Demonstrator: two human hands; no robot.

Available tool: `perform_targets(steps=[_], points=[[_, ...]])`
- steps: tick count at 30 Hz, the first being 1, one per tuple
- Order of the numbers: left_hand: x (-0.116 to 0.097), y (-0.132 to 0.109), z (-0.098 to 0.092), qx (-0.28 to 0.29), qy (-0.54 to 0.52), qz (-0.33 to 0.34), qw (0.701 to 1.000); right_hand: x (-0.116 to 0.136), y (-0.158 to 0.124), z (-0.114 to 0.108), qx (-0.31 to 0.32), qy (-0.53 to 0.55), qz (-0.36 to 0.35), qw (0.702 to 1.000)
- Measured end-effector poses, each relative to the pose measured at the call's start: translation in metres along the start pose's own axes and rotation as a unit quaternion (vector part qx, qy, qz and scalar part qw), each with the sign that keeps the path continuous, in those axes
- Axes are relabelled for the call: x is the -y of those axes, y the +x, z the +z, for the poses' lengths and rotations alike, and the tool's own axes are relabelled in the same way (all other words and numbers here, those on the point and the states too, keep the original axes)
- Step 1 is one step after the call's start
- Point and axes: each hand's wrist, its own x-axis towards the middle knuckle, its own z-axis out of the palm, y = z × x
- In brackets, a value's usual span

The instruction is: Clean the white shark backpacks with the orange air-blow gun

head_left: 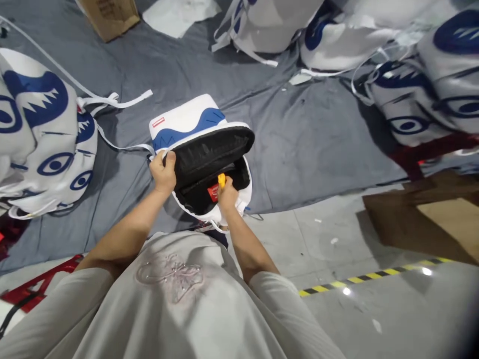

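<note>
A white and blue backpack (190, 119) lies unzipped on the grey cloth, its black lining (205, 164) showing under the raised front panel. My left hand (163, 171) is closed on the backpack's left edge, thumb on top, where the panel meets the body. Over the opening's near right side is my right hand (227, 194), with its fingers closed on a small yellow object (222, 180) whose kind I cannot make out. Just left of those fingers a red label (213, 193) shows against the lining. A white strap (125, 147) trails off to the left.
Matching backpacks are piled at the left (56, 144) and the right (407, 104), with more white bags (273, 25) at the back. A cardboard box (110, 17) stands at the far left. Brown cardboard (411, 219) and striped floor tape (355, 280) are beyond the cloth's right edge.
</note>
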Motion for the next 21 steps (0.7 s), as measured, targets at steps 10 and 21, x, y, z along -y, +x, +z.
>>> perform_targets(steps=[10,21], points=[[0.002,0.006,0.027,-0.007,-0.007,-0.010,1.000,0.006,-0.010,-0.003,0.015,0.015,-0.058,0.998],[0.007,-0.004,0.021,0.055,0.009,0.007,0.998,-0.007,-0.009,-0.051,0.064,-0.017,0.019,0.998]])
